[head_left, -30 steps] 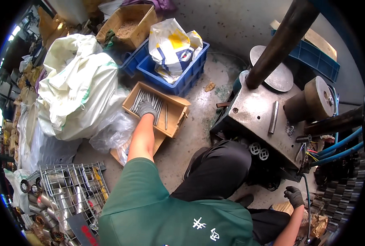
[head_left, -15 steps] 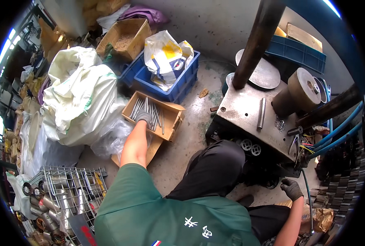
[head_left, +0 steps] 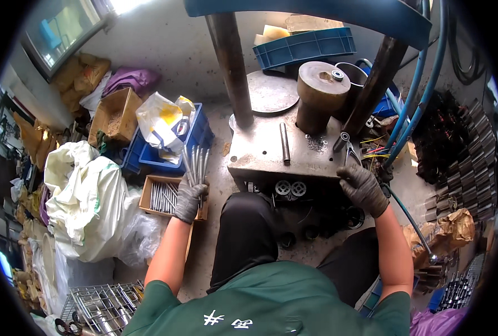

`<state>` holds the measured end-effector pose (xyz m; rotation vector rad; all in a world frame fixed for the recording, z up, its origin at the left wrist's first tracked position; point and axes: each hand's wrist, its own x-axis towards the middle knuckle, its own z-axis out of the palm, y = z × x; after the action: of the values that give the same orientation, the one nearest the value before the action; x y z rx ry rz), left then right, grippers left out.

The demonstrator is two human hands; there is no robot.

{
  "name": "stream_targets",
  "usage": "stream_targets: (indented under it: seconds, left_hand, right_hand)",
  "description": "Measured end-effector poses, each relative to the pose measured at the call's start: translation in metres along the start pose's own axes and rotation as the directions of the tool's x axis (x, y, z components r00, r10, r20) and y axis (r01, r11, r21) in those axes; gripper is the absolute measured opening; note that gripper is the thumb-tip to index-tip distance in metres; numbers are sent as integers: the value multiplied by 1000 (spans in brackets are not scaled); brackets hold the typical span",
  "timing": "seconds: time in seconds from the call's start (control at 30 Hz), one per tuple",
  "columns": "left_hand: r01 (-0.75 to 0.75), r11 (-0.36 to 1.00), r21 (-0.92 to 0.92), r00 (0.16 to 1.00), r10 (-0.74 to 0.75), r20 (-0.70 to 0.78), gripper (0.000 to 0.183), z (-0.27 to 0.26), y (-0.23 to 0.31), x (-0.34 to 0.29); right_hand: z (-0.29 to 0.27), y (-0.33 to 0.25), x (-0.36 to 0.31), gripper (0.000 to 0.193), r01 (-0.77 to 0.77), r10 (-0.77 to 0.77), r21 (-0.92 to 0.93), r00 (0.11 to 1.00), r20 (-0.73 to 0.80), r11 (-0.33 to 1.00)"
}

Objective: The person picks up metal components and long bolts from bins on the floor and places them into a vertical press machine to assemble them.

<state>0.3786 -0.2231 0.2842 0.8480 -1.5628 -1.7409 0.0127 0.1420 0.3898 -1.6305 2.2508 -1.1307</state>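
My left hand (head_left: pixel 190 196), in a grey work glove, is closed around a bundle of several thin metal rods (head_left: pixel 196 162) that point upward. Below it stands an open cardboard box (head_left: pixel 146 197) with more such rods (head_left: pixel 163 197) lying in it. My gloved right hand (head_left: pixel 364 190) is at the near right corner of the metal machine table (head_left: pixel 260 150), its fingers curled on the handles of a pair of pliers (head_left: pixel 349 151). A thicker metal bar (head_left: pixel 285 143) lies on the table, left of a heavy cylinder block (head_left: pixel 323 92) with a small bearing (head_left: pixel 337 74) on top.
Two dark columns (head_left: pixel 230 67) rise from the table beneath a blue beam (head_left: pixel 310 12). Blue hoses (head_left: pixel 419 106) hang at the right. A large white sack (head_left: pixel 78 196), a blue crate (head_left: pixel 204 131) and a wire basket (head_left: pixel 100 305) stand on the left. Stacked metal parts (head_left: pixel 467 173) line the right.
My left hand has come up out of the cardboard box with a bundle of rods. My right hand has moved up to the pliers at the table corner. The view has turned rightward.
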Motion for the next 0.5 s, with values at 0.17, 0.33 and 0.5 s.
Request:
stream_targets:
  seconds: [0.17, 0.33, 0.5]
  left_hand:
    - [-152, 879, 452, 978, 68, 196, 80, 122, 56, 65]
    - [-225, 396, 890, 971, 17, 238, 72, 214, 70, 98]
    - [-267, 238, 934, 958, 168, 231, 70, 251, 51, 112]
  right_hand:
    - [7, 11, 67, 29, 133, -270, -349, 884, -382, 928]
    - [32, 69, 73, 37, -67, -185, -403, 813, -553, 913]
    - [47, 88, 76, 39, -97, -118, -369, 847, -519, 924]
